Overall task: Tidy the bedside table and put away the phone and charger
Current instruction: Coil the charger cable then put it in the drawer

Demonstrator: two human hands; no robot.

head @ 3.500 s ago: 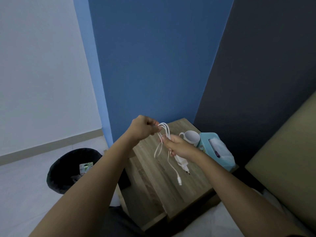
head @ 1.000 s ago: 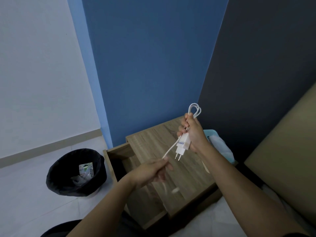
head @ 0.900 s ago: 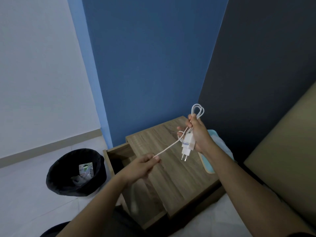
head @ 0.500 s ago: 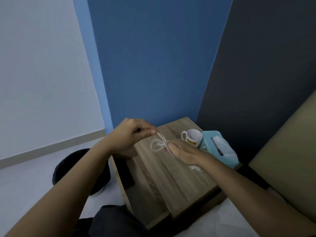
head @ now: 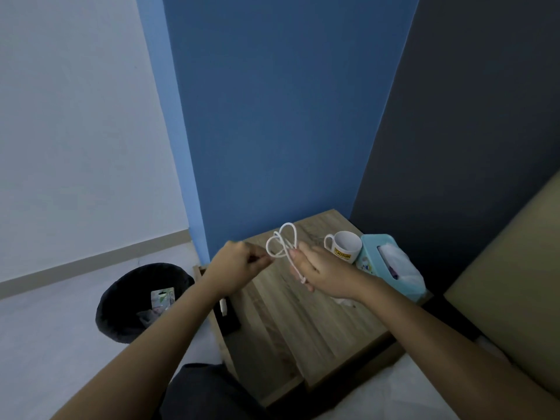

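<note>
Left hand: the left hand [head: 233,269] was curled nearly into a fist at centre frame, fingertips pinched on one end of the white charger cable [head: 281,245], forearm reaching in from lower left.
Right hand: the right hand [head: 321,269] faced it, just right of centre, fingers half-closed around the cable, which ran down across its palm; forearm entered from lower right.
Cable: looped between the hands, above the wooden bedside table [head: 318,322].
Charger plug: a white shape peeked out under the right wrist; unclear.
Table top: a white mug [head: 345,247] stood beside a teal tissue box [head: 391,268] at right.
Drawer: an open drawer [head: 225,319] on the table's left.
Floor: a black bin [head: 142,301] at lower left.
</note>
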